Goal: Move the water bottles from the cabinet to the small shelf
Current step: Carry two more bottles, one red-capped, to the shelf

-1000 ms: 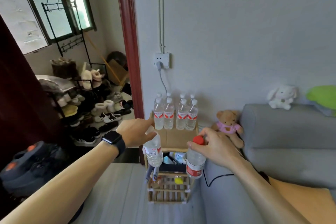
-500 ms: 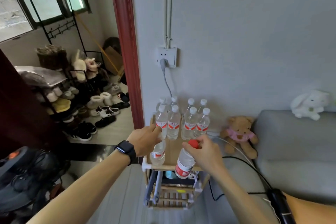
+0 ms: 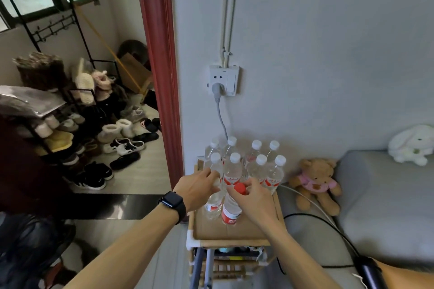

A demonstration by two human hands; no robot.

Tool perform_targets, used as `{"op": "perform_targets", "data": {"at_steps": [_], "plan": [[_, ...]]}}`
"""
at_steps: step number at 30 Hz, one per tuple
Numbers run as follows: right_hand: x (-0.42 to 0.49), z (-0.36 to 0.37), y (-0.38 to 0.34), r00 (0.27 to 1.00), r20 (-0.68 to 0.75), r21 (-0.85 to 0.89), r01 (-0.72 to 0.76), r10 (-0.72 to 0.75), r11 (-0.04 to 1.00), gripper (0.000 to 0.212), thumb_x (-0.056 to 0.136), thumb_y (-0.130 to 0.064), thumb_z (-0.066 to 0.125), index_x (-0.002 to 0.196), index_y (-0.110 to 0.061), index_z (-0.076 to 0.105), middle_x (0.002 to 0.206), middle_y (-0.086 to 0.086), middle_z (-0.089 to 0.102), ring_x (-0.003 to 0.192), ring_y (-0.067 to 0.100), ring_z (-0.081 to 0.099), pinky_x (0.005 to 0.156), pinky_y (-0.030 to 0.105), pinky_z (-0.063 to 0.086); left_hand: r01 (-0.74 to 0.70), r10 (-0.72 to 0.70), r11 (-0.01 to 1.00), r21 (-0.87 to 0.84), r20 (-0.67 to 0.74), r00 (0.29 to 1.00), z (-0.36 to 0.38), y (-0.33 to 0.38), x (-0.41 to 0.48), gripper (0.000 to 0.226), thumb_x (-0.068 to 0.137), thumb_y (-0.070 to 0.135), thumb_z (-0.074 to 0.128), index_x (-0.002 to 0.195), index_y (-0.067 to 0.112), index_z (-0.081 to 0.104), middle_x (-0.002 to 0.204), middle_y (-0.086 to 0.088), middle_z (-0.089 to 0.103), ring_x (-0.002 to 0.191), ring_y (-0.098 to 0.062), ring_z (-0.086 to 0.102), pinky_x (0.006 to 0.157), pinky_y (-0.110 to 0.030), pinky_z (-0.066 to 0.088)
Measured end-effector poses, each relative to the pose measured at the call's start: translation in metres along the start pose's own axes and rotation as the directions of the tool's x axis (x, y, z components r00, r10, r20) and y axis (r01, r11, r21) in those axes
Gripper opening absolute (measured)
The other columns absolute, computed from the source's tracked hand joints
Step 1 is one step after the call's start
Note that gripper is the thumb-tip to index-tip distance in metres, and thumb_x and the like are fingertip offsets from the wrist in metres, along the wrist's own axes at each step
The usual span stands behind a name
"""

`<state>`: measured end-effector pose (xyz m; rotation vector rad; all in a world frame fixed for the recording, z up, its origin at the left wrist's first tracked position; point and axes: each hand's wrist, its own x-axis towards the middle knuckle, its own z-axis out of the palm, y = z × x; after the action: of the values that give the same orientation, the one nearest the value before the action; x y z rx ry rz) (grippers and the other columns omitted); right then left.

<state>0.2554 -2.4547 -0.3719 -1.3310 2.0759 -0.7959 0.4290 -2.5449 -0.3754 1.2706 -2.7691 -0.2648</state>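
Observation:
A small bamboo shelf (image 3: pixel 234 233) stands against the wall with several white-capped water bottles (image 3: pixel 254 166) in two rows at its back. My left hand (image 3: pixel 197 186) grips the top of a clear bottle (image 3: pixel 212 205) standing on the shelf top in front of those rows. My right hand (image 3: pixel 254 196) pinches the cap of a red-capped bottle (image 3: pixel 231 210), which stands upright right beside the first one. The cabinet is out of view.
A grey sofa (image 3: pixel 380 206) lies to the right with a teddy bear (image 3: pixel 315 183) and a white plush rabbit (image 3: pixel 413 144). A wall socket (image 3: pixel 224 81) with a cable sits above the shelf. A crowded shoe rack (image 3: pixel 70 129) fills the left doorway.
Both hands have carried their bottles forward and down onto the shelf top, in front of the standing rows. The camera has moved closer to the shelf.

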Motion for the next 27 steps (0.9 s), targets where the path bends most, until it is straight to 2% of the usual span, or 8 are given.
{"op": "perform_targets", "data": {"at_steps": [3, 9, 11, 14, 17, 19, 22, 27], "plan": [[0.012, 0.001, 0.0, 0.999, -0.007, -0.01, 0.037, -0.037, 0.999, 0.036, 0.081, -0.063, 0.064, 0.087, -0.03, 0.053, 0.076, -0.007, 0.064, 0.071, 0.008, 0.061, 0.068, 0.035, 0.055, 0.058, -0.059, 0.998, -0.019, -0.034, 0.998, 0.001, 0.001, 0.008, 0.04, 0.096, 0.056, 0.044, 0.121, 0.025, 0.047, 0.111, 0.007, 0.056, 0.088, -0.015, 0.06, 0.067, -0.032, 0.051], [0.021, -0.01, 0.004, 0.981, 0.138, -0.107, 0.15, -0.134, 0.983, 0.028, 0.082, -0.066, 0.06, 0.092, -0.041, 0.051, 0.081, -0.015, 0.062, 0.077, 0.001, 0.058, 0.065, 0.024, 0.045, 0.134, -0.139, 0.988, -0.074, -0.067, 0.988, 0.011, -0.001, 0.01, 0.043, 0.093, 0.064, 0.041, 0.114, 0.027, 0.045, 0.106, 0.011, 0.057, 0.078, -0.01, 0.057, 0.063, -0.032, 0.053], [0.026, -0.017, 0.008, 0.969, 0.191, -0.14, 0.187, -0.159, 0.972, 0.026, 0.082, -0.062, 0.063, 0.098, -0.045, 0.053, 0.075, -0.017, 0.058, 0.073, 0.001, 0.056, 0.063, 0.023, 0.041, 0.155, -0.163, 0.983, -0.096, -0.088, 0.983, 0.012, -0.003, 0.008, 0.053, 0.089, 0.071, 0.041, 0.121, 0.028, 0.044, 0.111, 0.012, 0.058, 0.083, -0.011, 0.061, 0.063, -0.034, 0.054], [0.035, -0.028, 0.015, 0.943, 0.245, -0.226, 0.283, -0.227, 0.932, 0.04, 0.079, -0.062, 0.065, 0.116, -0.049, 0.055, 0.066, -0.011, 0.054, 0.066, 0.004, 0.053, 0.06, 0.025, 0.042, 0.248, -0.268, 0.952, -0.182, -0.099, 0.958, 0.014, 0.0, 0.004, 0.064, 0.081, 0.079, 0.044, 0.121, 0.029, 0.046, 0.113, 0.013, 0.059, 0.087, -0.013, 0.063, 0.061, -0.031, 0.05], [0.043, -0.035, 0.017, 0.922, 0.287, -0.285, 0.342, -0.261, 0.896, 0.039, 0.08, -0.06, 0.066, 0.117, -0.051, 0.056, 0.063, -0.008, 0.051, 0.064, 0.007, 0.052, 0.058, 0.027, 0.039, 0.278, -0.313, 0.922, -0.269, -0.094, 0.945, 0.016, 0.005, 0.003, 0.053, 0.082, 0.071, 0.054, 0.111, 0.027, 0.054, 0.103, 0.012, 0.057, 0.083, -0.011, 0.059, 0.064, -0.03, 0.05], [0.044, -0.037, 0.015, 0.931, 0.251, -0.343, 0.341, -0.265, 0.875, 0.031, 0.079, -0.061, 0.067, 0.104, -0.044, 0.06, 0.065, -0.009, 0.053, 0.065, 0.006, 0.052, 0.056, 0.027, 0.038, 0.246, -0.293, 0.886, -0.392, -0.064, 0.954, 0.017, 0.004, 0.007, 0.043, 0.082, 0.059, 0.065, 0.11, 0.027, 0.06, 0.1, 0.013, 0.057, 0.082, -0.007, 0.058, 0.07, -0.03, 0.052], [0.041, -0.03, 0.015, 0.949, 0.156, -0.395, 0.314, -0.274, 0.863, 0.032, 0.081, -0.06, 0.064, 0.084, -0.031, 0.049, 0.069, -0.011, 0.054, 0.066, 0.005, 0.052, 0.054, 0.028, 0.039, 0.209, -0.246, 0.803, -0.559, 0.01, 0.969, 0.01, -0.005, 0.013, 0.035, 0.078, 0.044, 0.077, 0.109, 0.031, 0.067, 0.099, 0.015, 0.062, 0.083, -0.002, 0.058, 0.078, -0.029, 0.053], [0.037, -0.01, 0.028, 0.965, 0.1, -0.319, 0.263, -0.244, 0.91, 0.034, 0.082, -0.065, 0.057, 0.088, -0.035, 0.043, 0.087, -0.016, 0.052, 0.079, 0.006, 0.052, 0.065, 0.03, 0.045, 0.197, -0.217, 0.786, -0.586, 0.037, 0.976, 0.009, -0.004, 0.012, 0.039, 0.078, 0.042, 0.076, 0.115, 0.036, 0.064, 0.099, 0.022, 0.061, 0.083, 0.003, 0.058, 0.075, -0.021, 0.047]]}}
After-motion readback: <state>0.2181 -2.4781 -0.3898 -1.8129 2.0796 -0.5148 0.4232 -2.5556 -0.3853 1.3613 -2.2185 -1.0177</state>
